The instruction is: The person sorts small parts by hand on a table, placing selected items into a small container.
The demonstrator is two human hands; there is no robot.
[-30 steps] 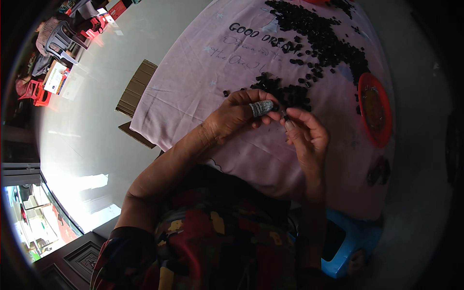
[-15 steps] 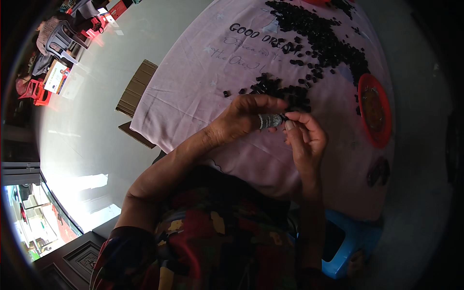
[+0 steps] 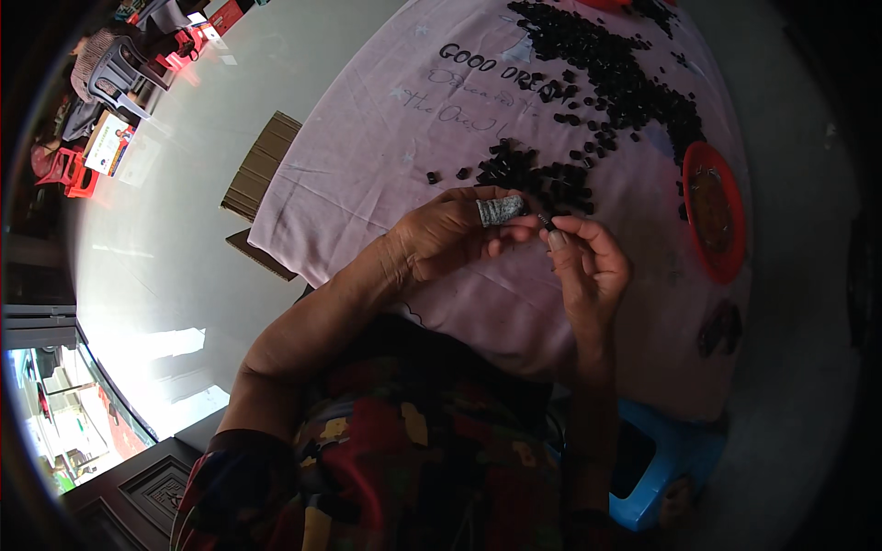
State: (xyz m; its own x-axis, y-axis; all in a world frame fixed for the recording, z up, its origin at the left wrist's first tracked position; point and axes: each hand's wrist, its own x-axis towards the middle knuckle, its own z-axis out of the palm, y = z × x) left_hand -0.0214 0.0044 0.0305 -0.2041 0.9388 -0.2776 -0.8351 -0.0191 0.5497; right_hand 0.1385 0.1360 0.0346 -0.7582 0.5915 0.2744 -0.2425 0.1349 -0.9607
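Note:
Both hands are close together over the near part of a pink cloth [image 3: 358, 184] with printed lettering. On a digit of my left hand [image 3: 450, 234], which looks like the thumb, is a grey wrapped finger cover [image 3: 501, 211]. That hand's fingers are closed, and a dark spot shows at the covered tip; what they hold is too small to make out. My right hand [image 3: 593, 266] pinches a small dark piece [image 3: 548, 224] between thumb and index finger, just right of the left fingertips. Beyond the hands lies a loose cluster of small black pieces [image 3: 510, 168].
A larger heap of black pieces [image 3: 611, 73] spreads across the far right of the cloth. At the right edge is a red dish [image 3: 738, 220] with small things inside, and a dark object [image 3: 719, 328] nearer me. A blue stool [image 3: 680, 459] stands lower right, cardboard [image 3: 262, 170] at left.
My hands have drawn slightly apart. The left thumb has turned, so its grey cover shows more fully, and the right hand has shifted a little to the right with the dark piece.

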